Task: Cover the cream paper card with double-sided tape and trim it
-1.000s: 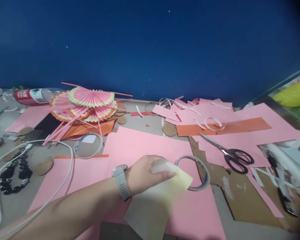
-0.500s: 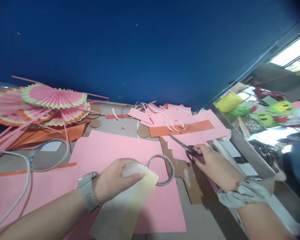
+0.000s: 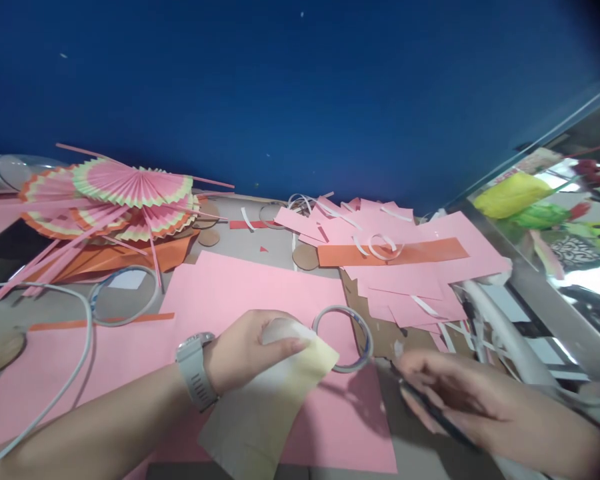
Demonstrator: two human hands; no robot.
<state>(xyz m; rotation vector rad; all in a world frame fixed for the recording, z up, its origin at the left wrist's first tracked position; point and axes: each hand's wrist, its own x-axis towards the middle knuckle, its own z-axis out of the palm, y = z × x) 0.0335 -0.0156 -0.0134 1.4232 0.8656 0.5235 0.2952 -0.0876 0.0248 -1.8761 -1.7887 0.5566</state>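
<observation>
My left hand point(image 3: 260, 353), with a grey watch on its wrist, pinches a pale white-and-yellow sheet of paper point(image 3: 265, 420) between thumb and fingers. The sheet hangs down over a large pink sheet point(image 3: 275, 280) lying on the table. Beside the left fingertips is a thin roll of tape point(image 3: 367, 343), resting on the pink sheet. To the right, my right hand point(image 3: 465, 393) is closed around black-handled scissors point(image 3: 435, 413), blurred by motion. Their blades are hard to make out.
Pink and yellow-green folded paper fans point(image 3: 135, 183) lie at the left, near another tape roll point(image 3: 157, 293) and a white cable point(image 3: 87, 333). Pink scraps point(image 3: 365, 220) with white strips and an orange strip point(image 3: 420, 252) are heaped at the back right. A blue panel point(image 3: 280, 100) rises behind.
My right hand has drawn back from the pink scraps toward me with the scissors, which have turned. My left hand keeps its pinch on the paper. The view has shifted left.
</observation>
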